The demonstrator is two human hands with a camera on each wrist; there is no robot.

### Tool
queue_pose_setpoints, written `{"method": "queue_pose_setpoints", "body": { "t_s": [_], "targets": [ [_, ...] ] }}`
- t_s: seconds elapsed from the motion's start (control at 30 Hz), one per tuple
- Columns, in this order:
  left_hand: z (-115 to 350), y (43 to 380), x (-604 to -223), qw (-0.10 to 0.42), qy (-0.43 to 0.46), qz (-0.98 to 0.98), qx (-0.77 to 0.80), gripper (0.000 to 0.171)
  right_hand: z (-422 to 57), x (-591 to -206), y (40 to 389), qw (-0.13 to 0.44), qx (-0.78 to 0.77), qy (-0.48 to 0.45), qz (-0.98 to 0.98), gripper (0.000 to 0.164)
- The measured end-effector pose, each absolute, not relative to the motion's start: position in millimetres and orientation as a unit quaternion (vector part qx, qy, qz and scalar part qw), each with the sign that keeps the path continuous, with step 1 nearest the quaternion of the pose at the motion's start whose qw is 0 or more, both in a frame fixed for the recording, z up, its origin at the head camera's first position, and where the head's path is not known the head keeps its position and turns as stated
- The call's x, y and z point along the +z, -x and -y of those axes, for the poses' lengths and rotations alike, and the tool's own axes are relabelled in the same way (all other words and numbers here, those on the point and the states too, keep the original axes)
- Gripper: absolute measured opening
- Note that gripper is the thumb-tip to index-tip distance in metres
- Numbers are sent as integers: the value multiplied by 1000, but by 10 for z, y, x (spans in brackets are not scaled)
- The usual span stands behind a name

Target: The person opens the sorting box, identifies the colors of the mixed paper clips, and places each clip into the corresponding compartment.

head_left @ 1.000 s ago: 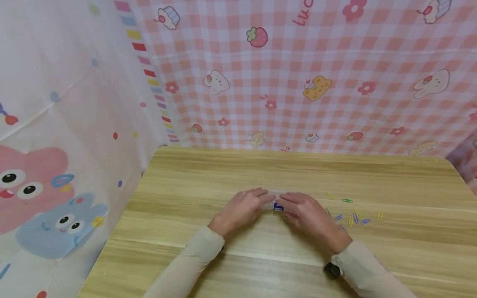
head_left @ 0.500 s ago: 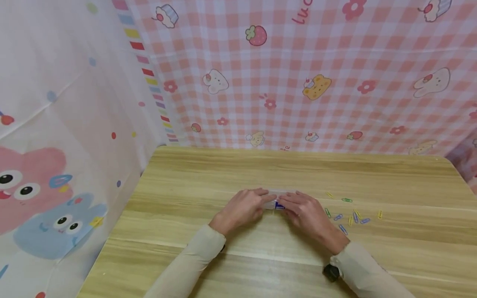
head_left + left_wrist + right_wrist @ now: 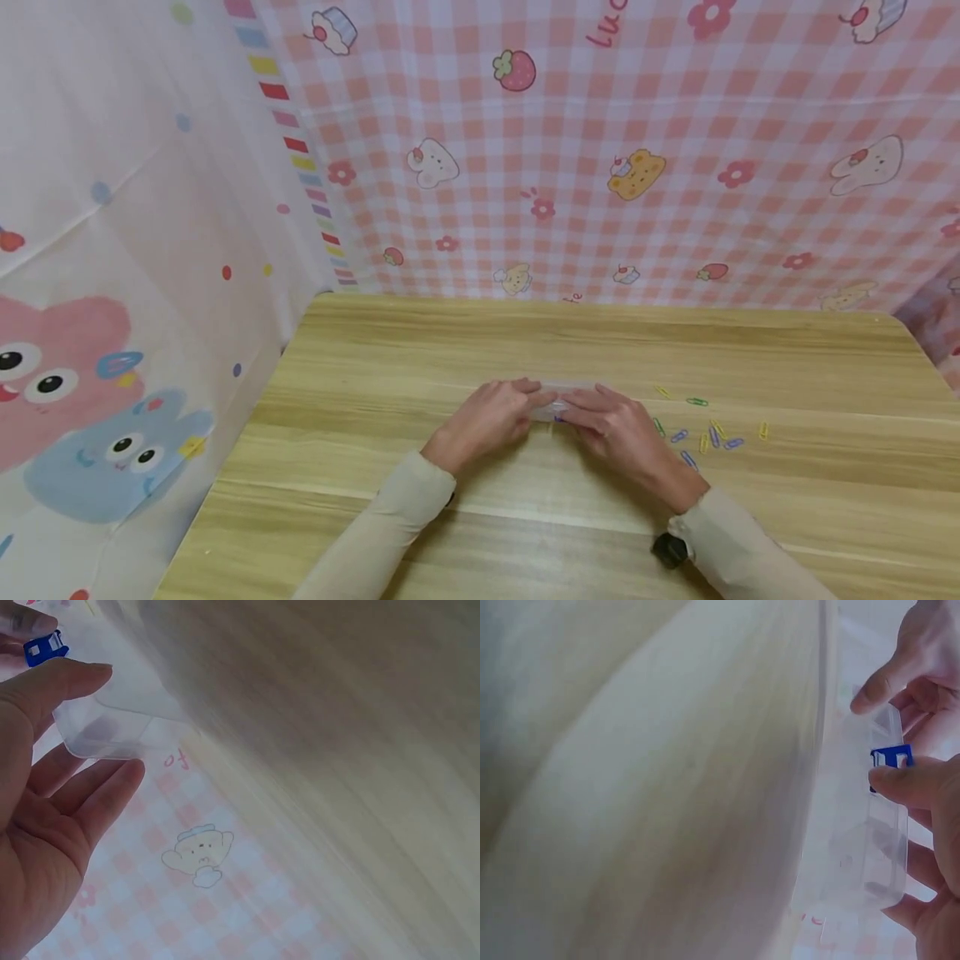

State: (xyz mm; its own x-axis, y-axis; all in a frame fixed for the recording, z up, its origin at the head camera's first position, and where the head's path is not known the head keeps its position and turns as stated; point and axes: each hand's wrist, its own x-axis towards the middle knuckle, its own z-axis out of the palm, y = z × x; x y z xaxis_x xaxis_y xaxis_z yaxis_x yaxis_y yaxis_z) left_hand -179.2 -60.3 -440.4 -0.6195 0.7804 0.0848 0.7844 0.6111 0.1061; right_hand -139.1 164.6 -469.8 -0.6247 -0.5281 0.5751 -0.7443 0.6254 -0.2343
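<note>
- Centrally, the clear box (image 3: pixel 550 408) sits between both hands, on or just above the counter (image 3: pixel 375 350).
- Left hand (image 3: pixel 487 412): thumb and fingers pinch one end.
- Right hand (image 3: pixel 618 433): thumb on the blue clasp (image 3: pixel 894 755), fingers gripping the far side.
- Gripping the box is done; whether the clasp is fastened, I cannot tell.
- Paperclips (image 3: pixel 715 437) lie loose to the right, seemingly not yet gathered.

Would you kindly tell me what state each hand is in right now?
Left hand: closed, holding the clear plastic box.
Right hand: closed, holding the same box, thumb at its blue latch.
</note>
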Motion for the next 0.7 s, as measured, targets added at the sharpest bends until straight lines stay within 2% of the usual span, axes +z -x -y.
{"method": "queue_pose_setpoints", "body": {
  "t_s": [0.37,0.5,0.7],
  "targets": [
    [614,1759,-4443,32,434,899,-54,46,-1758,-4733,1333,220,236,-359,876,23],
    [621,1752,-4459,38,434,898,-60,43,-1788,-4743,1301,208,250,-332,885,29],
    [621,1742,-4469,38,435,898,-59,46,-1844,-4735,1266,188,260,-278,905,50]
  ]
}}
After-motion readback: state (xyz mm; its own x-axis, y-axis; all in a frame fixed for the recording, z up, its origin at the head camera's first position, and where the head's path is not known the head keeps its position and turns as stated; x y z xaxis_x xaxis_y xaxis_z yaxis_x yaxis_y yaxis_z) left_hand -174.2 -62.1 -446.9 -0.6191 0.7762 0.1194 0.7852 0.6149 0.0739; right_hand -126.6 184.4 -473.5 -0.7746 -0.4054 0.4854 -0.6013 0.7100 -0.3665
